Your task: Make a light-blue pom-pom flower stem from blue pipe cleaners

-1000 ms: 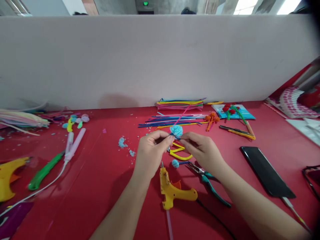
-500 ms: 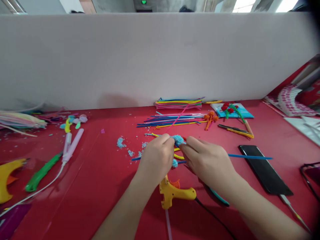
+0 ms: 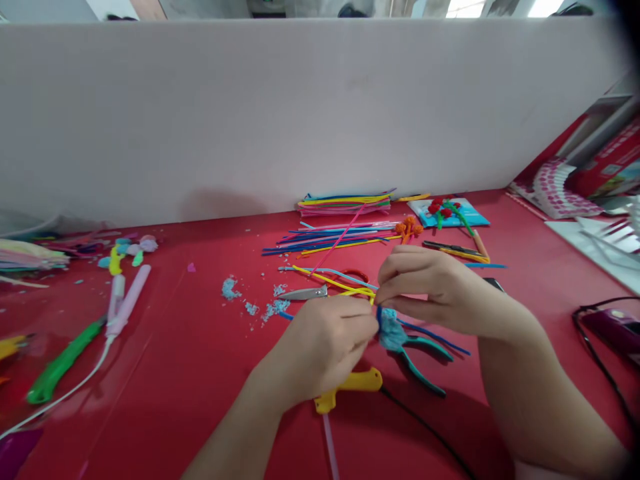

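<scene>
Simply, blue pompom point(image 3: 391, 332) beside right hand point(image 3: 441, 287), red flowers point(image 3: 436, 207) atop packet point(image 3: 475, 216).

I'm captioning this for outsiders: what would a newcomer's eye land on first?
Probably the light-blue fuzzy bundle near the centre, beside the left hand and right hand, whose fingertips close on a dark blue strand. Next, the yellow glue gun, partly hidden under the left hand. Farther back, to the right, red pom-poms stand out against a blue packet.

I can read no words or numbers; the pale lettering point(image 3: 620, 143) on the red printed item point(image 3: 595, 181) near my worktop's point(image 3: 200, 373) far right corner is too small.
</scene>
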